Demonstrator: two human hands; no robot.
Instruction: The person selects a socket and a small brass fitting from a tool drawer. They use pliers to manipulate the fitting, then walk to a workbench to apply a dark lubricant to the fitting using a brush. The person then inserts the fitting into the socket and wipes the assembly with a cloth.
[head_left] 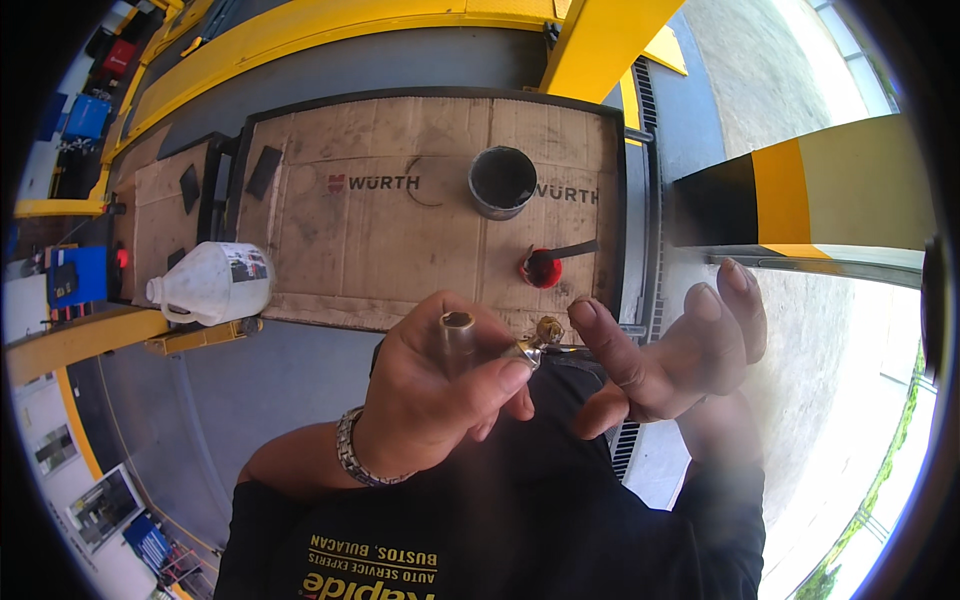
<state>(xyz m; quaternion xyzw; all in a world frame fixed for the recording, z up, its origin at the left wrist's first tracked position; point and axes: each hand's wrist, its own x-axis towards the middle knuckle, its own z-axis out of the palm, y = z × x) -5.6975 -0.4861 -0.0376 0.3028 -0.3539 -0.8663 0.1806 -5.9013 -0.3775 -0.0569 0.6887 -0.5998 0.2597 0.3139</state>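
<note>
In front of my chest, near mid-view, metal part (pixel 526 352) is in my L hand (pixel 422 385); thumb pressed on its shiny collar, fingers curled behind, so L is pinching it; greasy brown knob (pixel 549 329) sits at its 1 o'clk end; short metal tube (pixel 457 342) stands btwn L thumb & index finger, dark end up; can't tell if tube + part are one pc; R hand (pixel 688 358) at 3 o'clk of the part, fingers spread, thumb & index finger well apart; R index tip just beside knob, can't tell if touching; metal band (pixel 352 450) on L wrist, 8 o'clk.

Clock ctrd on part for the rest: red cup (pixel 527 270) at 12, dark inside, w/ black strip (pixel 578 250) sticking out twd 2-3; grey pot (pixel 503 211) btwn 11 & 12, wider than cup, dark inside; both on cardboard (pixel 350 240) lining a black-rimmed tray (pixel 430 92); black pad (pixel 263 172) at 10, same cardboard; white jug (pixel 222 285) approx 9, neck twd 9, can't tell if upright; banded pillar (pixel 780 200) at 2, black/yellow/pale, beyond tray.
</note>
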